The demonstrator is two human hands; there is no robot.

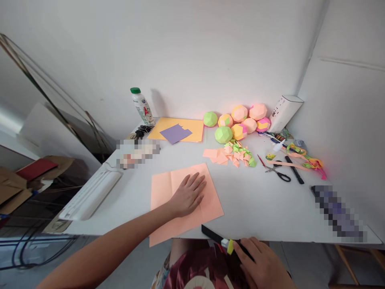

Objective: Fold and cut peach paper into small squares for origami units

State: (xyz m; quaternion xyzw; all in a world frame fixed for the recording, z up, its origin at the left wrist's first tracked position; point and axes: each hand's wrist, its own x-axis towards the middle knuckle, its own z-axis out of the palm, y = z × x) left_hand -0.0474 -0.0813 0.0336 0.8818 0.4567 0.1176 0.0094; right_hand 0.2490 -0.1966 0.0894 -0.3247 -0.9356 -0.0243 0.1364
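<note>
My left hand (189,194) lies flat, fingers stretched out, on a peach sheet of paper (161,208) with fold lines across it. One corner of the sheet reaches over the table's front edge. My right hand (260,259), close to my lap at that edge, is closed around a long black tool (212,233) with a white part and a yellow part. I cannot make out its exact kind; its far end points left, near the sheet's lower right side. Beyond the sheet lie peach and green paper scraps (237,154).
Several faceted paper balls (223,134) sit by the wall. Scissors (276,171), a glue bottle (279,145) and a black stick-like object (294,170) lie right. Yellow paper (195,130), purple paper (176,133), a white bottle (142,106) and a white device (92,194) are left.
</note>
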